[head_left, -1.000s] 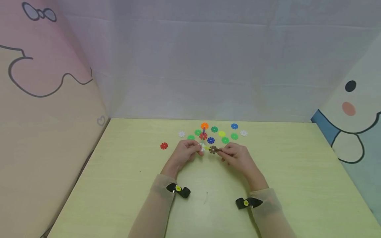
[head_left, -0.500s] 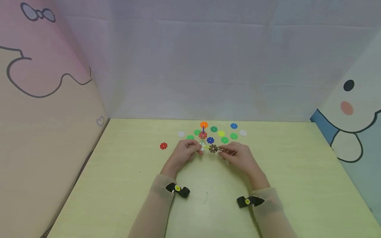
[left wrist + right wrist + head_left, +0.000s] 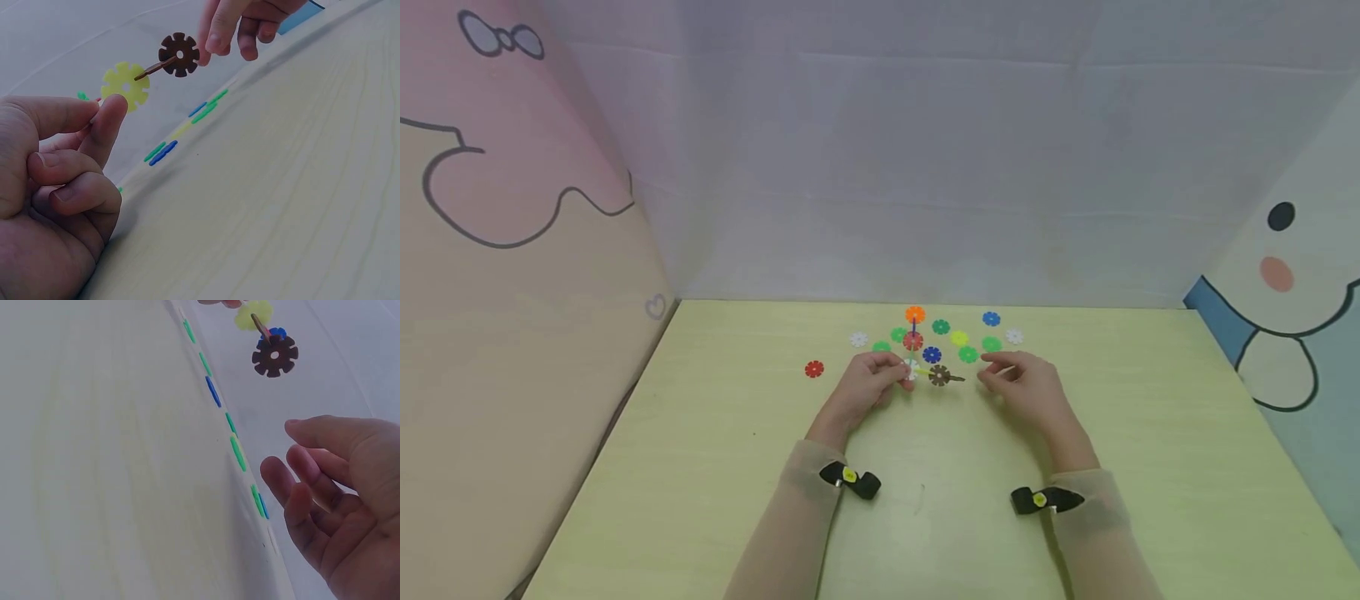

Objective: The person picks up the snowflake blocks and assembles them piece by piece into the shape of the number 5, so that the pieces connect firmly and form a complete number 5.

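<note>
My left hand pinches a joined chain of notched plastic snowflake discs by its white disc in the head view. From there the chain runs back through a red disc to an orange disc. Towards the right it carries a yellow disc, then a brown disc and another brown piece seen edge-on. My right hand is just right of the brown end, apart from it, fingers loosely bent around nothing. Left fingertips hide part of the white disc.
Loose snowflake discs lie behind the hands: a dark blue one, a yellow one, several green ones and a white one. A red disc lies to the left. A pale curtain hangs behind the table.
My right hand has let go of the brown end of the chain and drawn away to the right. The left hand stays in place with its pinch on the white disc.
</note>
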`<state>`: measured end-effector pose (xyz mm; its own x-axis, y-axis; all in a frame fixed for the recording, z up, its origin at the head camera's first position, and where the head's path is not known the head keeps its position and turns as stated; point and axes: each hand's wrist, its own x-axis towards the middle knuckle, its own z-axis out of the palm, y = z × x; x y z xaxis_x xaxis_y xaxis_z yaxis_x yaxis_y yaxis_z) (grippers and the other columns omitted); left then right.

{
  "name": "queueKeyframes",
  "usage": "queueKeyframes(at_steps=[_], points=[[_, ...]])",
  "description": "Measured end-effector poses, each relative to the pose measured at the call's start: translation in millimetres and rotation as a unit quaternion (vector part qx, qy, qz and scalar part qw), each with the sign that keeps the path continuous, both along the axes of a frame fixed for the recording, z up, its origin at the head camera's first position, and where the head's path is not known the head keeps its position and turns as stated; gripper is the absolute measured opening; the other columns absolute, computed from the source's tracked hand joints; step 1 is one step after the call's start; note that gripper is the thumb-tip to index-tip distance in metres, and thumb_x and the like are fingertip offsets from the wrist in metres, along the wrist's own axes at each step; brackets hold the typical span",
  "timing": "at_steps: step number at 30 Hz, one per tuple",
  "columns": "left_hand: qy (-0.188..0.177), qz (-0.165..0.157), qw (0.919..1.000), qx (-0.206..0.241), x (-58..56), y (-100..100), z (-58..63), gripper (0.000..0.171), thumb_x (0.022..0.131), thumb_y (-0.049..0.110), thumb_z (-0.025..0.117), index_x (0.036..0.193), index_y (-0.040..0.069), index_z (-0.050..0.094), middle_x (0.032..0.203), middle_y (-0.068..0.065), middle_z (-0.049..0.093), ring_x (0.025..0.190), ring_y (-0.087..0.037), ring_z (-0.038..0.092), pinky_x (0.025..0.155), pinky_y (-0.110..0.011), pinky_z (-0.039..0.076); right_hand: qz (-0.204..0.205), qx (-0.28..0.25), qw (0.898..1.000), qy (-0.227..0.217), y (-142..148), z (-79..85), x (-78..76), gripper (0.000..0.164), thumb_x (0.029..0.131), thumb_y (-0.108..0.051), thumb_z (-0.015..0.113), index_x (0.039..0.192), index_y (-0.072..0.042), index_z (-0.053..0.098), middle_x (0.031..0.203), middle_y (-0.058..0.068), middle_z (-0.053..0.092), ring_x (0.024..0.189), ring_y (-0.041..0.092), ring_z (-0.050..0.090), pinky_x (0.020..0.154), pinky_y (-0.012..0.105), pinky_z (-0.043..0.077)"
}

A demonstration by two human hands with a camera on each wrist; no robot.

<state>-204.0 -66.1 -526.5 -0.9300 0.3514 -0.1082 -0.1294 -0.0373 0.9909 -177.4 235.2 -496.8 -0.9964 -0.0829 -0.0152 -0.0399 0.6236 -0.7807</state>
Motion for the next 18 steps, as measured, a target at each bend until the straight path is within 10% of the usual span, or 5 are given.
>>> queueKeyframes(at_steps=[18], points=[[-0.004, -0.005, 1.0, -0.001, -2.1, 1, -2.0, 0.014, 0.107, 0.014, 0.071, 0.103, 0.002, 0.075, 0.09, -0.008, 0.079, 0.048, -0.008, 0.032, 0.046, -0.022, 0.027, -0.013, 0.041, 0.999, 0.001, 53, 1.9, -54.5, 0.059, 0.104, -0.029, 0.076, 0.156, -0.006, 0.057, 0.122, 0.021, 0.067, 0.097, 0.031, 0.071, 0.076, 0.033, 0.054]])
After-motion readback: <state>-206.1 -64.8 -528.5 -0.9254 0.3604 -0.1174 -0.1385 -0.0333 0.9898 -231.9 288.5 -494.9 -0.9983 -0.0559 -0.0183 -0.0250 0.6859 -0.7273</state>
